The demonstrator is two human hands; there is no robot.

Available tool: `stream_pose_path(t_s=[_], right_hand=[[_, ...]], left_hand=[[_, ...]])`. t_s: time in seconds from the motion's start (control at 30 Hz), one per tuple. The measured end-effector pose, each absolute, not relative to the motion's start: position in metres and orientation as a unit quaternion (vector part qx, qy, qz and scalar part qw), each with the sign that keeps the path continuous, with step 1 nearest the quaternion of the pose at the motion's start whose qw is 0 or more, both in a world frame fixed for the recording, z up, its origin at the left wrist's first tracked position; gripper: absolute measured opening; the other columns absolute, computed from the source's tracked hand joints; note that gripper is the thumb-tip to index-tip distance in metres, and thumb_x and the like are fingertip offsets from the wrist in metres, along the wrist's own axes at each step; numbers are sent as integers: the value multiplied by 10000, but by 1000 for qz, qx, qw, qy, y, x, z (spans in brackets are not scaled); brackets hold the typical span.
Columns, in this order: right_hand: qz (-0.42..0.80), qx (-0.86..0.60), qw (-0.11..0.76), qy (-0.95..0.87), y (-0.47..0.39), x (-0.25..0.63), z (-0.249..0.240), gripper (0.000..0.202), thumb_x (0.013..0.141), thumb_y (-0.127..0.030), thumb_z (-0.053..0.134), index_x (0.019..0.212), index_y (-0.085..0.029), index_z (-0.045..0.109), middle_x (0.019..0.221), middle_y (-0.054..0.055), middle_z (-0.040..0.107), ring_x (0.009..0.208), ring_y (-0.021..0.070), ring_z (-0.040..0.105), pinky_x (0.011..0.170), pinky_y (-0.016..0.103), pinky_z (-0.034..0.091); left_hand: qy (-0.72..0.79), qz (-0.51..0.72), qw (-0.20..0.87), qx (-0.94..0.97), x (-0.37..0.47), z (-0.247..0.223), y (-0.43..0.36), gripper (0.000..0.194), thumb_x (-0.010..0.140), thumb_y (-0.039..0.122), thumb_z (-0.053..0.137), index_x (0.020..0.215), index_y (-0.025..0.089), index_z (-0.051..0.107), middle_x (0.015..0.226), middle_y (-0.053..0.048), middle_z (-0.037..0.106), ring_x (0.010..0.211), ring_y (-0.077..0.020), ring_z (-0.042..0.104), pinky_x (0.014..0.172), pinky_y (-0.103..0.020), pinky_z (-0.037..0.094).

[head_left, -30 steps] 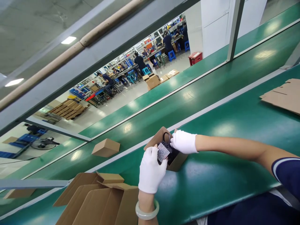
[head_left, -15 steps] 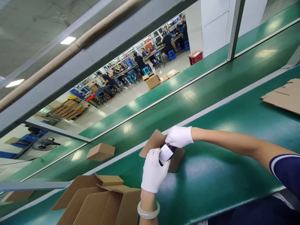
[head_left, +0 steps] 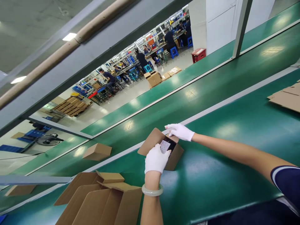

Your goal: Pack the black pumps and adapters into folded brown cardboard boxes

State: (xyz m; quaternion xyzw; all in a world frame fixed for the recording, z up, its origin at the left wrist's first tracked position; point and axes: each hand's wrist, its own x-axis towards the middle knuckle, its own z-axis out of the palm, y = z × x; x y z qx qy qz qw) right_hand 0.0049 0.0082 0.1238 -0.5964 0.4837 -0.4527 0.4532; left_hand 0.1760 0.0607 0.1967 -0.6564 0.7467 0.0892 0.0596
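Note:
A small open cardboard box (head_left: 174,157) stands on the green work surface with its large flap (head_left: 152,142) raised at the left. Inside its mouth sits a black item with a white printed label (head_left: 165,146); its exact kind does not show. My left hand (head_left: 156,158), in a white glove, grips this item, thumb on one side and fingers on the other, partly hiding it. At the box's far right edge, my right hand (head_left: 180,131), also gloved, has its fingers stretched out over a small flap (head_left: 173,138), holding nothing.
Nested open cartons (head_left: 103,203) stand at the lower left. A closed box (head_left: 97,152) lies on the green conveyor belt (head_left: 150,120) beyond the pale rail. Flat cardboard (head_left: 287,97) lies at the right. A metal frame post (head_left: 242,28) rises behind; people work in the background.
The black item has gone lower into the box, with my left hand following it. My right hand has let go of the item and moved to the box's far edge, fingers straightened.

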Motion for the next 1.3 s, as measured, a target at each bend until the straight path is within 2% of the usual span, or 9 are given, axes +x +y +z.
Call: stream_pose_path(t_s=[0.13,0.27,0.4,0.53,0.6,0.8,0.97,1.17,1.3], right_hand=[[-483,-518,513,485,-9,17,111,384,910,-197,352,1257,-115,493,1107,120,638,1095,188,561,960,349,437],[-441,-505,624,402,-6,33,103,420,980,-393,283,994,-119,600,954,106,677,923,198,641,802,314,520],[-396,-516,679,338,5,37,99,294,852,-369,563,1056,-162,604,1012,64,680,941,193,638,810,303,525],[-368,-515,677,376,10,38,98,367,709,-242,655,1068,-175,611,1002,34,683,893,199,640,752,287,519],[-369,-505,669,402,13,40,98,335,703,-235,635,1032,-173,618,965,28,687,861,202,639,726,292,516],[-367,-521,639,431,25,44,99,311,713,-286,631,1003,-177,607,976,33,677,908,229,623,762,326,504],[-419,-526,623,400,38,41,93,405,736,-379,618,1093,-193,573,1072,58,647,1007,258,590,861,391,481],[-477,-514,637,320,42,31,92,196,733,-363,616,794,-178,591,1261,75,566,1130,255,520,973,404,400],[-417,-651,585,244,36,8,100,293,829,-419,499,688,-172,567,1277,86,556,1163,256,495,1001,436,352]], left_hand=[[731,88,89,-671,165,197,57,348,788,463,560,972,169,579,992,-155,674,940,-336,636,722,-400,468],[727,84,90,-676,161,197,58,363,798,478,563,979,165,586,996,-141,673,942,-319,636,735,-403,478],[754,55,58,-652,175,190,64,376,801,472,585,983,144,608,1009,-146,658,969,-324,608,773,-423,480],[790,50,-241,-562,217,160,87,432,794,461,610,1112,170,595,1111,-114,630,1062,-281,560,923,-414,446],[653,44,-460,-600,236,137,100,369,865,456,515,1103,185,592,1110,-101,620,1065,-246,560,966,-407,429],[417,465,-557,-546,236,96,103,583,860,607,422,1290,213,459,1359,-123,492,1249,-270,472,1029,-404,425],[411,560,-528,-489,220,104,81,655,749,399,697,1312,226,410,1306,-113,541,1180,-247,541,956,-334,484],[385,575,-571,-442,226,98,82,282,655,341,767,819,210,578,1272,-50,552,1151,-260,542,907,-353,484],[431,548,-586,-413,233,91,96,290,725,417,695,656,184,537,1350,-57,503,1259,-307,440,942,-409,446]])
